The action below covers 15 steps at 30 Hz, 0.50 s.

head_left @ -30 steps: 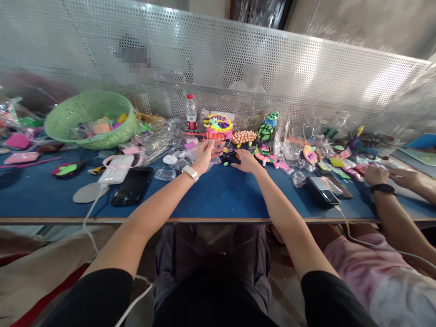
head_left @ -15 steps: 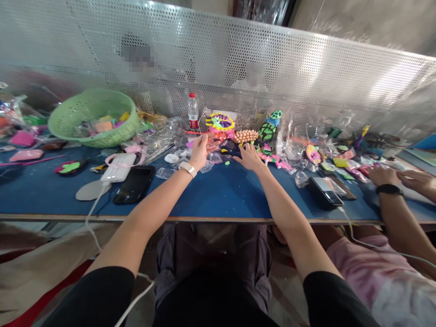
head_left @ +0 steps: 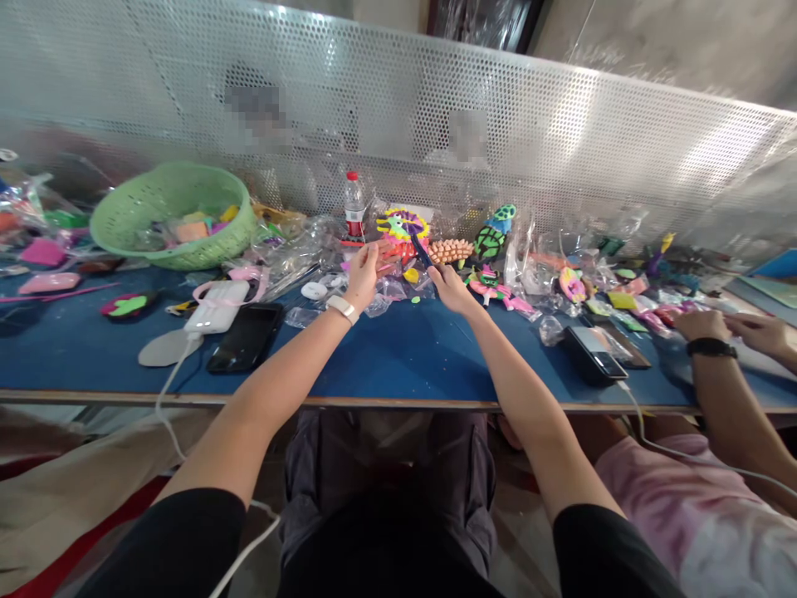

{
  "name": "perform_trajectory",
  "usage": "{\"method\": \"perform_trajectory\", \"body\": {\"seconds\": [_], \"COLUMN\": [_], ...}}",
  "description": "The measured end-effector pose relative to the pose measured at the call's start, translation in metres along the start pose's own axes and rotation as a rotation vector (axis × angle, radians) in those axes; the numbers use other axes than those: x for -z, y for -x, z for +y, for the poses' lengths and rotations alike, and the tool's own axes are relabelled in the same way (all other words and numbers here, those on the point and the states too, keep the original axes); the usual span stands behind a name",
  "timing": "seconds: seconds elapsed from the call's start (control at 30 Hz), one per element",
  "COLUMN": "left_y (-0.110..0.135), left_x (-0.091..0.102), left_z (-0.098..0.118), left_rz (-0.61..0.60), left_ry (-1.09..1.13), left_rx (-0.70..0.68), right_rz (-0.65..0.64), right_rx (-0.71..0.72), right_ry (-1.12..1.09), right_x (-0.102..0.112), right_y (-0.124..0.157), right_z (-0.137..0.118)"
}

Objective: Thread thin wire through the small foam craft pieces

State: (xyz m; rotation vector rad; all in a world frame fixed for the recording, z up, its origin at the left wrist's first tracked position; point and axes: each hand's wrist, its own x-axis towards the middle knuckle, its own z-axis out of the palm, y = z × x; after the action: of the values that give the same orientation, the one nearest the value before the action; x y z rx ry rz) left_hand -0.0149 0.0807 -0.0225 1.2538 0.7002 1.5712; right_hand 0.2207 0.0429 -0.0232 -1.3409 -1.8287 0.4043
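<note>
My left hand [head_left: 362, 274], with a white band on its wrist, is raised over the clutter near the middle. Its thumb and fingertips come together; whatever is between them is too small to make out. My right hand [head_left: 449, 286] is closed on the end of a long dark blue strip [head_left: 419, 247], which tilts up and to the left. Behind the strip stands a figure with a yellow-edged purple crest [head_left: 408, 224]. A tan bumpy figure [head_left: 452, 251] lies just beyond my right hand. A yellow lump [head_left: 411, 275] rests on clear wrapping between my hands.
A green basket [head_left: 103, 224] with coloured packets stands at left. A phone [head_left: 246, 336] and white power bank [head_left: 217, 307] lie nearer. A red-capped bottle [head_left: 354, 203] stands behind. At right are a black device [head_left: 591, 353] and another person's hands [head_left: 706, 328]. A perforated metal panel [head_left: 386, 108] rises behind.
My right hand has closed on the dark blue strip and lifted it from the table, tilting it upright. The yellow lump now shows. My left hand has barely moved.
</note>
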Motion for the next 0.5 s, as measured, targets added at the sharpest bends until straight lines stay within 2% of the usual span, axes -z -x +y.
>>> {"method": "perform_trajectory", "body": {"seconds": [0.3,0.5], "left_y": [0.008,0.011], "left_x": [-0.006,-0.009], "left_z": [0.001,-0.002], "left_rz": [-0.092,-0.109], "left_ry": [-0.090,-0.129], "left_rx": [-0.039,-0.018], "right_rz": [0.085,0.065], "right_rx": [-0.198,-0.227], "right_ry": [-0.109,-0.201], "right_x": [-0.001,-0.005], "right_y": [0.006,0.010], "right_z": [-0.021,-0.026]}}
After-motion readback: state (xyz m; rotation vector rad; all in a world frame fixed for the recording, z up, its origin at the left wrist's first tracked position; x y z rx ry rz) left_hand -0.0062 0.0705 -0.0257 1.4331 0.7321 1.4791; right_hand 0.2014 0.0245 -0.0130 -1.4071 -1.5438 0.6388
